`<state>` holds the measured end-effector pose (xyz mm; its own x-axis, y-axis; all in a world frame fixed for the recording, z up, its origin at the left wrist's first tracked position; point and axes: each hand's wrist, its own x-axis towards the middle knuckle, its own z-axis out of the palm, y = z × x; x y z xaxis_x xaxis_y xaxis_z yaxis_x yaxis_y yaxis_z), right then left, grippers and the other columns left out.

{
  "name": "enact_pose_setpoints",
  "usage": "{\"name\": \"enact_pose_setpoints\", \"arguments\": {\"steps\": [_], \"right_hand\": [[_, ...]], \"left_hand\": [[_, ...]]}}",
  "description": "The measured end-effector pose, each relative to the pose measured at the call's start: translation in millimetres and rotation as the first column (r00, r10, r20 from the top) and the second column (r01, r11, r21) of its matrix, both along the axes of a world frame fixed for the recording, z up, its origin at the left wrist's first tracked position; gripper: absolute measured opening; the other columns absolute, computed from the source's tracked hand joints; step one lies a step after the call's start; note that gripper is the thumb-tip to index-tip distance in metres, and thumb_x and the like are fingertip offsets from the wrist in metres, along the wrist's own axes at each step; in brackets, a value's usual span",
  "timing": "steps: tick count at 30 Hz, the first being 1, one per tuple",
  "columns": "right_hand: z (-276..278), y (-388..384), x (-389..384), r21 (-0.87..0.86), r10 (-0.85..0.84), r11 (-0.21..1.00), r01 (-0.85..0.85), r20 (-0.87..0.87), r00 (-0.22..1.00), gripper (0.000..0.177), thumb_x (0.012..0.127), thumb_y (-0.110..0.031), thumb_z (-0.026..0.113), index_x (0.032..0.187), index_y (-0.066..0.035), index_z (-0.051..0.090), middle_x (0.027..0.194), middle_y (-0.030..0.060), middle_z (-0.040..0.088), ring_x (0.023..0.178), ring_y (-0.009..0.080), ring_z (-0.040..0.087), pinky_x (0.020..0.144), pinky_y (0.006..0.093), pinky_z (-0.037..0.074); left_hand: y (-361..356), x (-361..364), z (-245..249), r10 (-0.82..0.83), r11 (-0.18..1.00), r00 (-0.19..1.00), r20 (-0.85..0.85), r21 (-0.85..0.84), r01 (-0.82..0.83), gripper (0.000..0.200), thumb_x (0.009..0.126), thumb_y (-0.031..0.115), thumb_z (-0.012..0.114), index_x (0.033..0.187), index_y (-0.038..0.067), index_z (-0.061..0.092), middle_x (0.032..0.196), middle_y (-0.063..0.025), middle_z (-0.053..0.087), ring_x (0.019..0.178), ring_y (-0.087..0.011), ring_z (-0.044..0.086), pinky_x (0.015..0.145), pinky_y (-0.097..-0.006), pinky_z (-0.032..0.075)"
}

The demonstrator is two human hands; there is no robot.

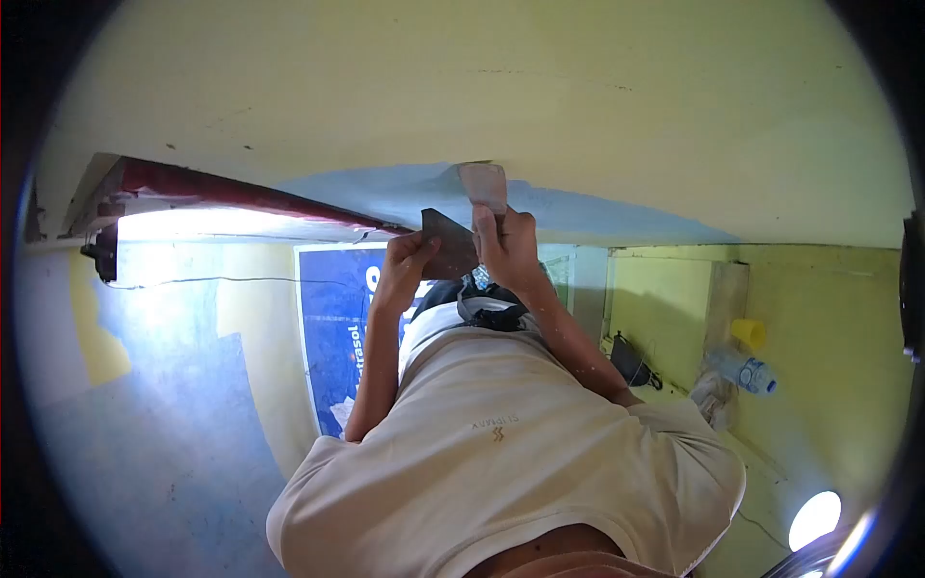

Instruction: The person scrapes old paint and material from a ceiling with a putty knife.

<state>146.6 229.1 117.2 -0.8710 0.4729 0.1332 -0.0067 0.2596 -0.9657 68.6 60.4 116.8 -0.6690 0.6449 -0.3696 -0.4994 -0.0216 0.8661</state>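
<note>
My right hand [509, 250] grips a putty knife [485, 185], its pale, wide blade pointing up against the wall [540, 106]. The blade's end lies where yellow paint borders a light blue patch [588, 207]. Just left of it, my left hand [403, 265] pinches a dark, flat plate [448, 249] between thumb and fingers. That plate is held below the putty knife, close to my right hand. Both forearms reach up from my pale T-shirt.
A dark red ledge [231, 193] runs along the wall at left, with a bright opening under it. Behind me hangs a blue banner [337, 308]. On the right are a plastic bottle [742, 371], a yellow cup [749, 333] and a round lamp [815, 520].
</note>
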Motion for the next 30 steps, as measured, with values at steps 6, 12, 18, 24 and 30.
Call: {"name": "enact_pose_setpoints", "arguments": {"steps": [6,12,18,24,30], "right_hand": [[19,-8,12,-0.2,-0.058,0.978,0.06,0.014,0.998,0.041,0.103,-0.028,0.047,0.072,-0.002,0.053,0.05,0.0021,0.048,0.042,0.0092,0.048,0.041,0.0273,0.038],[-32,-8,21,-0.128,-0.188,0.972,0.196,0.076,0.979,0.034,0.101,-0.024,0.052,0.087,0.005,0.061,0.052,0.0014,0.051,0.045,0.0072,0.049,0.042,0.0269,0.038],[-47,19,77,-0.365,-0.148,0.919,0.148,0.026,0.989,0.037,0.103,-0.028,0.048,0.079,-0.002,0.055,0.05,-0.0012,0.046,0.039,0.0073,0.042,0.037,0.0254,0.035],[-40,18,51,-0.397,-0.198,0.898,0.19,0.02,0.98,0.046,0.104,-0.037,0.043,0.074,-0.004,0.051,0.05,-0.0006,0.044,0.037,0.0074,0.042,0.034,0.0241,0.033],[-17,20,41,-0.376,-0.189,0.914,0.152,-0.065,0.98,0.048,0.104,-0.038,0.043,0.071,-0.004,0.05,0.046,-0.0015,0.041,0.035,0.0077,0.04,0.034,0.0248,0.031]], "left_hand": [[-9,-21,-24,-0.133,0.986,0.975,-0.177,-0.118,0.114,0.021,0.097,0.014,0.058,0.094,-0.005,0.066,0.078,0.0,0.062,0.071,-0.006,0.053,0.063,-0.0245,0.046],[-13,-25,-9,-0.249,0.967,0.961,-0.12,-0.085,0.24,0.018,0.097,0.013,0.058,0.095,-0.003,0.067,0.082,0.003,0.06,0.079,-0.0054,0.053,0.069,-0.0253,0.047],[-19,-23,-23,-0.176,0.984,0.982,-0.065,-0.033,0.174,0.015,0.096,0.009,0.058,0.089,-0.002,0.066,0.081,0.0035,0.06,0.075,-0.0044,0.05,0.066,-0.023,0.043],[-26,-36,-52,-0.226,0.973,0.969,-0.101,0.035,0.23,0.015,0.096,0.007,0.058,0.086,-0.001,0.066,0.082,0.0024,0.061,0.075,-0.0043,0.051,0.066,-0.022,0.042],[-14,-35,-25,-0.241,0.97,0.959,-0.148,0.004,0.245,0.015,0.095,0.008,0.057,0.095,-0.003,0.067,0.087,0.0007,0.063,0.08,-0.0065,0.053,0.073,-0.0245,0.044]]}}
